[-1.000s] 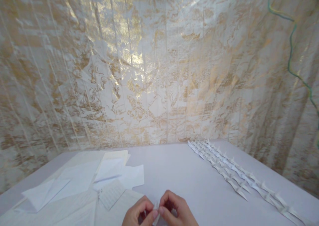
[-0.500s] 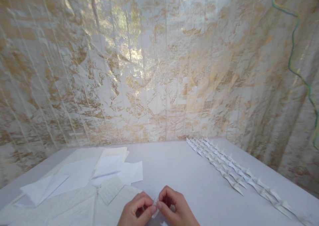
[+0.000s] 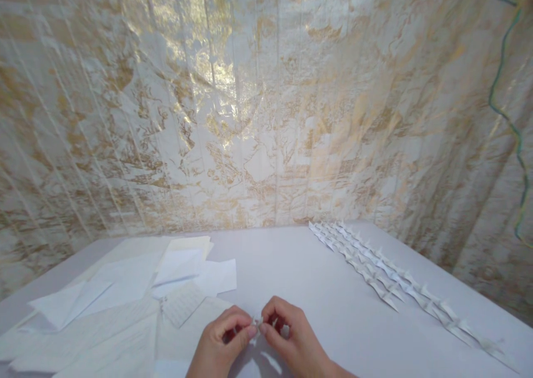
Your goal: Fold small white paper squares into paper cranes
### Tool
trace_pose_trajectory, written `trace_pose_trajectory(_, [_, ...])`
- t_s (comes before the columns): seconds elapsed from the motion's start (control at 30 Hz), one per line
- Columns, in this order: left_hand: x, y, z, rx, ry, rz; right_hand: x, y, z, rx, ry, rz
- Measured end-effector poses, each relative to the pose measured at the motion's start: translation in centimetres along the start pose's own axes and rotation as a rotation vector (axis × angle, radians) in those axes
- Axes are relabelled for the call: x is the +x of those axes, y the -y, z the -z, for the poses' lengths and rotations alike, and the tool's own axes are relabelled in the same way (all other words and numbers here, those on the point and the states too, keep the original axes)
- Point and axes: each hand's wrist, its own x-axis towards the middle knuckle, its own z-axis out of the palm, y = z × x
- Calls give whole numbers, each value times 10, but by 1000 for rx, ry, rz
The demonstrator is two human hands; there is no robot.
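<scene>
Low in the middle of the head view, my left hand (image 3: 228, 338) and my right hand (image 3: 287, 333) meet over the table. Between their fingertips is a small folded white paper piece (image 3: 256, 323), pinched from both sides. Fingers partly cover it, so its full shape cannot be made out. Left of my hands lie loose white sheets (image 3: 116, 286) and a small lined sheet (image 3: 183, 306). Rows of small folded paper pieces (image 3: 387, 273) stretch diagonally on the right side.
The pale table (image 3: 275, 261) reaches back to a shiny curtain (image 3: 258, 117) with a gold pattern. A green and yellow cord (image 3: 503, 111) hangs at the right. Cream sheets (image 3: 200, 247) lie under white ones at the back left.
The view has tilted slightly down, so the table appears higher. Both hands still pinch the small paper, which now shows at a different angle.
</scene>
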Motion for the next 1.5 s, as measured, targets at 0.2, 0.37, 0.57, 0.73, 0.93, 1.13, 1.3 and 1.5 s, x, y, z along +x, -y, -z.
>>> trace_pose_trajectory(0.2, [-2,0,0,22,26,60,-1,3,-2,25,-19,-43])
trace_pose_trajectory(0.37, [-2,-2,-1,82,16,38,0,4,-3,147,-22,-127])
trace_pose_trajectory(0.57, [-3,-9,-5,122,25,23,0,-1,-7,179,31,-106])
trace_pose_trajectory(0.73, [-4,-7,-6,71,-27,29,0,-6,-8,123,54,-68])
trace_pose_trajectory(0.93, [-2,3,-5,-32,30,91,1,-3,-1,60,50,-10])
trace_pose_trajectory(1.13, [-2,1,-3,-76,32,94,2,-6,-1,152,48,-48])
trace_pose_trajectory(1.3, [-2,-2,-4,-54,6,77,4,-10,-9,390,20,-144])
trace_pose_trajectory(1.5, [-3,-5,-4,-31,135,138,6,-6,-6,467,-37,-225])
